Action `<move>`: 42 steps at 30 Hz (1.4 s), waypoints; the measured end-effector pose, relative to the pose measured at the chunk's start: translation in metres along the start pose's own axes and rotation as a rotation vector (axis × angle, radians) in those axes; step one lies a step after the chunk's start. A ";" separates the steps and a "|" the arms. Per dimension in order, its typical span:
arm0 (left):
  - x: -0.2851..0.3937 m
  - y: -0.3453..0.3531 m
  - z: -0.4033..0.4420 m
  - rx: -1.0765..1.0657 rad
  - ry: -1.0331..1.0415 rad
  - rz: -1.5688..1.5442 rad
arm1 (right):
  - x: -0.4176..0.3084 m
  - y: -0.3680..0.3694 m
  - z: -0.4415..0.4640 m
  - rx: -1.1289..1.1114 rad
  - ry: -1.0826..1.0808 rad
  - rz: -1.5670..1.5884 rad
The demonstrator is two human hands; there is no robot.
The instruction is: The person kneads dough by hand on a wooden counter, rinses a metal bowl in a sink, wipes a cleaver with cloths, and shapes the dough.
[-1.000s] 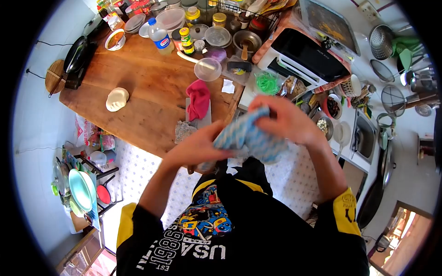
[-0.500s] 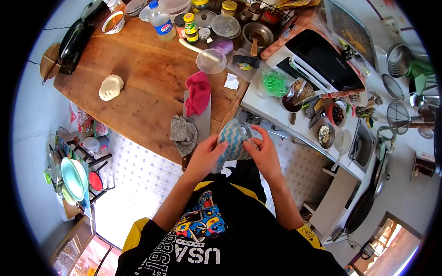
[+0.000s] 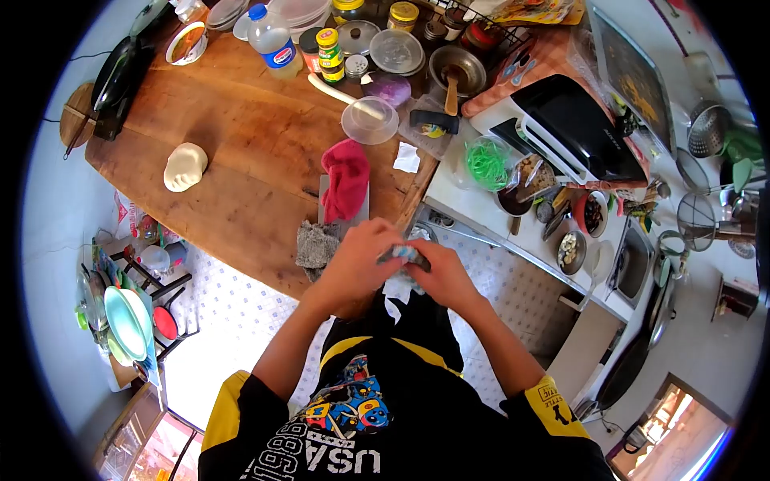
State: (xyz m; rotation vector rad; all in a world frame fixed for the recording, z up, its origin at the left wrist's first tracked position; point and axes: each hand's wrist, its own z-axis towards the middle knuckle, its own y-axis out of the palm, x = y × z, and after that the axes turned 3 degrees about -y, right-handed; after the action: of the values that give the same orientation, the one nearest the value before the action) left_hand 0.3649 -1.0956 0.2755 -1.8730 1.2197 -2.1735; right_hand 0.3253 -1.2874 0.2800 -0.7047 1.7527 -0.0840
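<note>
A blue, white and grey zigzag-patterned cloth (image 3: 406, 253) is bunched up between my two hands, mostly covered by the fingers. My left hand (image 3: 361, 260) grips it from the left, over the table's near edge. From the right, my right hand (image 3: 446, 276) closes on its other end. Just left of my left hand, a fuzzy grey cloth (image 3: 317, 244) lies at the table edge. Beyond it a crumpled red cloth (image 3: 346, 180) rests on a flat grey piece, largely hidden. A ball of pale dough (image 3: 185, 167) sits farther left on the wooden table (image 3: 241, 192).
At the back stand a plastic bottle (image 3: 275, 44), jars, lids and a metal pan (image 3: 457, 68). A clear plastic bowl (image 3: 370, 120) is nearer. On the right counter are a black-and-white toaster oven (image 3: 569, 128), green string (image 3: 487, 163), bowls and a sink (image 3: 634, 264).
The cloth was spread open between my hands and is now bunched small. My hands have come closer together, the left one moving to the right and turning over it. The view has shifted slightly.
</note>
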 end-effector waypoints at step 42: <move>-0.033 -0.048 -0.093 0.576 -0.447 -0.536 | -0.076 0.041 0.025 -0.387 0.006 0.248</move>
State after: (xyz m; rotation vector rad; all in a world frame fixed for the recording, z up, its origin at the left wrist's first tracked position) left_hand 0.3171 -0.9966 0.2776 -2.3567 -0.0004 -1.8202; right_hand 0.3414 -1.2091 0.3206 -0.7549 1.8683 0.4330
